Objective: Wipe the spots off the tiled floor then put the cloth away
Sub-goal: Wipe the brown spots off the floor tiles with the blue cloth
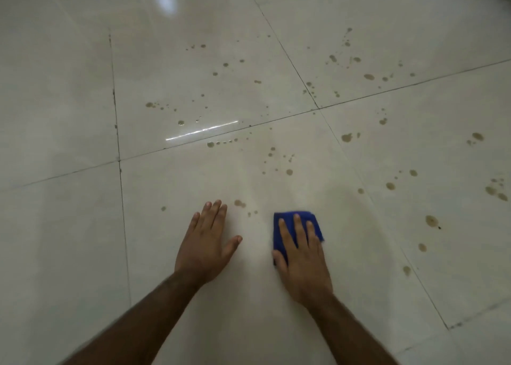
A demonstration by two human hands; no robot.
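A folded blue cloth (287,221) lies flat on the glossy cream tiled floor (69,226). My right hand (302,259) presses on top of it with fingers spread, covering most of it. To its left, my left hand (206,243) rests palm down on the bare tile, fingers together and thumb out, holding nothing. Brown spots (239,203) sit just beyond my left fingertips, between the two hands. Several more brown spots (390,186) are scattered over the tiles ahead and to the right.
Dark grout lines (319,108) cross ahead of my hands where tile corners meet. A bright light reflection (201,130) streaks the far tile. A larger brown spot (431,221) with a dark speck lies to the right of the cloth.
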